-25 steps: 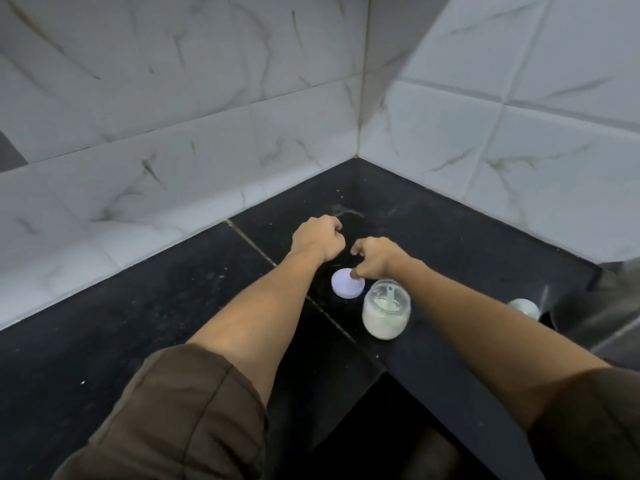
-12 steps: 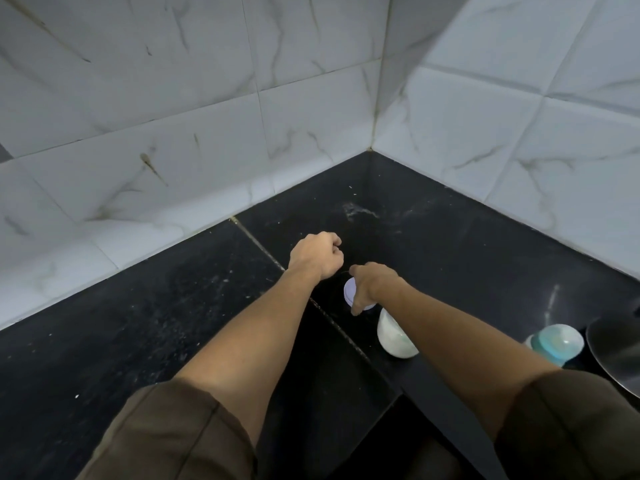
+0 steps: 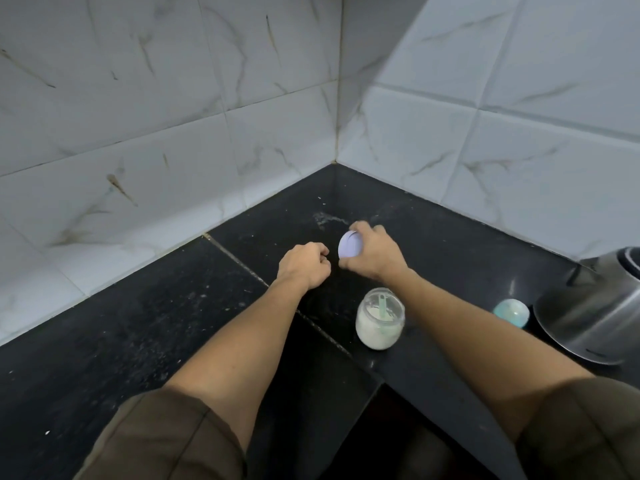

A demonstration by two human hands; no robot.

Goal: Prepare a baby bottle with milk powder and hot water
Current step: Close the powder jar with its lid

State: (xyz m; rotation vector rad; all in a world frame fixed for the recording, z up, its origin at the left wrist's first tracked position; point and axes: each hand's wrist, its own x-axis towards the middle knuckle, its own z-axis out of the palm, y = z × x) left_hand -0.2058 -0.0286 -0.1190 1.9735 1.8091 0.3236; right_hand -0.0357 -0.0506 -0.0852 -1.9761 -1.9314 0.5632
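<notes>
The person's right hand (image 3: 375,252) pinches a pale lilac lid (image 3: 349,244) between the thumb and the curled fingers and holds it tilted on its edge over the black counter (image 3: 138,341). Just to the left of this grip, the left hand (image 3: 304,265) is curled into a fist with nothing in it. Below the grip, nearer to the person, the open glass jar (image 3: 380,327) of white powder stands with a green scoop (image 3: 382,306) inside, and well apart to the right a teal round cap (image 3: 511,312) stands just beside a steel vessel (image 3: 595,320).
</notes>
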